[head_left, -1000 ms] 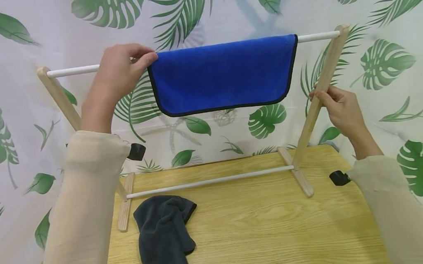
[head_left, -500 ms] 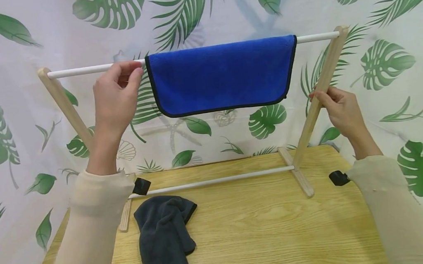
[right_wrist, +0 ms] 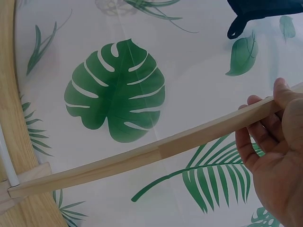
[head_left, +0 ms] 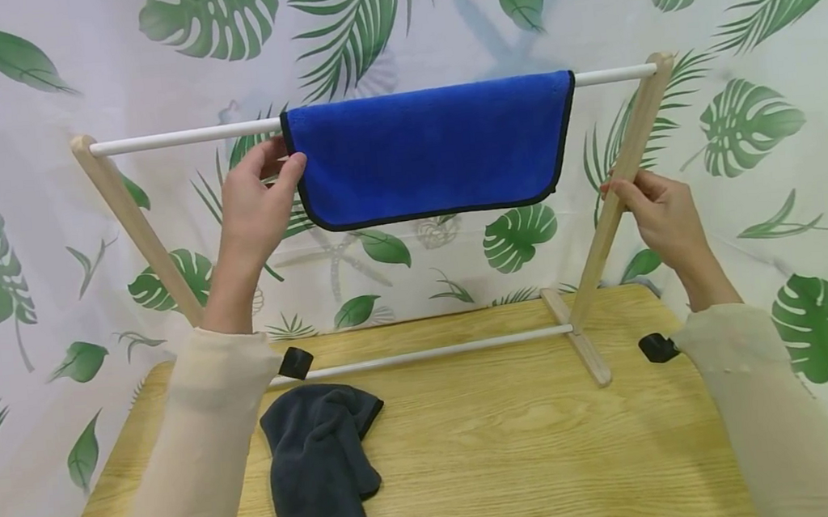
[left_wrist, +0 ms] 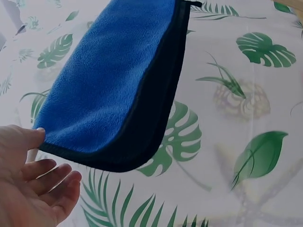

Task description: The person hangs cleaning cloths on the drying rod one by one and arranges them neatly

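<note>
A blue towel (head_left: pixel 431 152) with black edging hangs folded over the white top rod (head_left: pixel 185 137) of a wooden drying rack. At its left edge is my left hand (head_left: pixel 256 198), thumb on the front of the cloth and index finger behind it, pinching the edge. In the left wrist view the thumb (left_wrist: pixel 35 137) lies on the blue fabric, and the other fingers are loosely bent below it. My right hand (head_left: pixel 666 214) grips the rack's right wooden post (head_left: pixel 640 127) about halfway up; the right wrist view shows its fingers (right_wrist: pixel 246 146) around that post.
A crumpled dark grey towel (head_left: pixel 321 469) lies on the wooden table (head_left: pixel 545 443), in front of the rack's white lower rod (head_left: pixel 436 354). The left post (head_left: pixel 137 223) is partly hidden by my left arm. Behind stands a leaf-patterned curtain (head_left: pixel 415 275).
My left hand let go of the towel's upper left corner, moved left off it, then came down and right to its left edge. The right hand stays on the post.
</note>
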A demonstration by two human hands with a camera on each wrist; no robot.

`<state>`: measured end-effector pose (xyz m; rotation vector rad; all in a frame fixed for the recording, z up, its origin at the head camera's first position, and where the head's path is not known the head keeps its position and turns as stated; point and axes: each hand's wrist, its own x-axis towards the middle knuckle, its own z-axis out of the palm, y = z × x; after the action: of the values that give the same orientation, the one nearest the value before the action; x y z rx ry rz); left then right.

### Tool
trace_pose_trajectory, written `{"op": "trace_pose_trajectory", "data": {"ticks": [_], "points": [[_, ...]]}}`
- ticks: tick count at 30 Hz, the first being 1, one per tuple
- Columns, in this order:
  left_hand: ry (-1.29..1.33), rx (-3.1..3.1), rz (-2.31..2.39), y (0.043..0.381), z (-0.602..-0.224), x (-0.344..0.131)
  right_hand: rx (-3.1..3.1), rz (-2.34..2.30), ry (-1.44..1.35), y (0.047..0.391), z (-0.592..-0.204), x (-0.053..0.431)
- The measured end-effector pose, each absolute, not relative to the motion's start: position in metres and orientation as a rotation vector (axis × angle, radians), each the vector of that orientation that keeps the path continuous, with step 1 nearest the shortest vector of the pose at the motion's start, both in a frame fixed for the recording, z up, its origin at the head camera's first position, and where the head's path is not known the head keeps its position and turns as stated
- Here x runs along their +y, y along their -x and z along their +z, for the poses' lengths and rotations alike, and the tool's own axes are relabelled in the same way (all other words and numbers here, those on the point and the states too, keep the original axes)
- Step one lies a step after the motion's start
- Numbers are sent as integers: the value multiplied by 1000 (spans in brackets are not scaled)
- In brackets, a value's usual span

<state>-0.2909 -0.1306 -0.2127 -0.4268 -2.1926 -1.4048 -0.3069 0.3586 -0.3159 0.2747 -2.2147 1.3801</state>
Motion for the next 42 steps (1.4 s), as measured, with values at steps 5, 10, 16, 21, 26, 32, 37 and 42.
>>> {"op": "trace_pose_trajectory", "data": {"ticks": [5,10,16,21,26,32,37,42], "points": [[496,-2169,-1512,300,-214,-122,-2204,1390,-296,308,-317,360],[522,-2120,-1570,301,-217,-115,-2213,1404,-301,308,-317,360],[504,-2008,-1582,300,-220,-111,-2217,1399,-295,307,-316,361],[461,-1913,-1634,302,-219,-107,-2210,1401,-288,307,-316,361],[383,-1854,-1669,298,-216,-107,-2215,1409,-294,307,-317,360],[299,-1852,-1620,295,-214,-114,-2219,1404,-299,309,-317,358],[255,-1855,-1592,294,-215,-122,-2230,1396,-294,307,-317,358],[210,-1867,-1585,291,-214,-130,-2234,1383,-289,304,-316,359]]}}
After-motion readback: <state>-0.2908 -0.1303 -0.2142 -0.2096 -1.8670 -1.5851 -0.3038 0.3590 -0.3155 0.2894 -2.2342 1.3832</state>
